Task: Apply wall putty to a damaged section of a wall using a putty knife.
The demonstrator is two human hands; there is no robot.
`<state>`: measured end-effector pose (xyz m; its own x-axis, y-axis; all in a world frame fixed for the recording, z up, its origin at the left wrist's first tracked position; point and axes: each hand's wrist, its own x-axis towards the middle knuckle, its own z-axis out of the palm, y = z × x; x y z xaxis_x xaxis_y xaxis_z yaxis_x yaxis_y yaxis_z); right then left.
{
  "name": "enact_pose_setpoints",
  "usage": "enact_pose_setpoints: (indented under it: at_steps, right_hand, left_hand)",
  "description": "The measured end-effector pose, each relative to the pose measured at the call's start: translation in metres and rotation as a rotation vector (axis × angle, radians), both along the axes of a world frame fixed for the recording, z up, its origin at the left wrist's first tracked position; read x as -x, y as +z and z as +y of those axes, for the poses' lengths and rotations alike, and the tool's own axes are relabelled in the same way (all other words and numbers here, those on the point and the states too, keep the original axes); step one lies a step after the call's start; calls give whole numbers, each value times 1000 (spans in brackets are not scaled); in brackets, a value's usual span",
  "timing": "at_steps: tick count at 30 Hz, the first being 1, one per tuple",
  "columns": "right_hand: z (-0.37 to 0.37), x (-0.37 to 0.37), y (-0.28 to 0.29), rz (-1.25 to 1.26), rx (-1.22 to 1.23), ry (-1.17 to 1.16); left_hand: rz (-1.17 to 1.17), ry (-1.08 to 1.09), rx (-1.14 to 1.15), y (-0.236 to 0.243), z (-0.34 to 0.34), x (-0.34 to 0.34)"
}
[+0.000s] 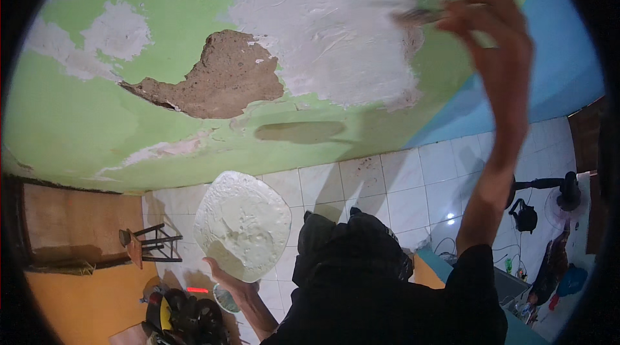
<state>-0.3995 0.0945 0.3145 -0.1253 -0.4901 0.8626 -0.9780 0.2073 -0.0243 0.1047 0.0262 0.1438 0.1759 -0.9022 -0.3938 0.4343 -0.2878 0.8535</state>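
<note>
My right hand [491, 35] is raised at the wall [181, 15], closed on a scraper [413, 15] that is blurred, its blade at the right part of a large white filler patch [323, 48]. The green wall also has a rough bare brown patch [226, 73] left of the filler and smaller white patches [113, 31]. Low in the view, my left hand [232, 283] grips the lower left edge of a pale, rounded square board [278, 206] spread with white paste [239, 222].
Below the wall is a white tiled floor [407, 177]. A stool [155, 245] stands at the left by a wooden door [71, 216]; dark piled items [181, 313] and a bucket [226, 300] are lower left. At the right are a fan [562, 196], cables and a blue counter [436, 267].
</note>
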Motion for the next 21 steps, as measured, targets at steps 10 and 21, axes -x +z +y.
enact_pose_setpoints:
  at_steps: [10, 21]
  right_hand:
    - [-56, -12, 17, 211, -84, 178]
    - [-106, -40, -11, 532, -212, 341]
  left_hand:
    - [40, -59, 55, -17, -11, -12]
    - [141, -27, 99, -62, -15, -50]
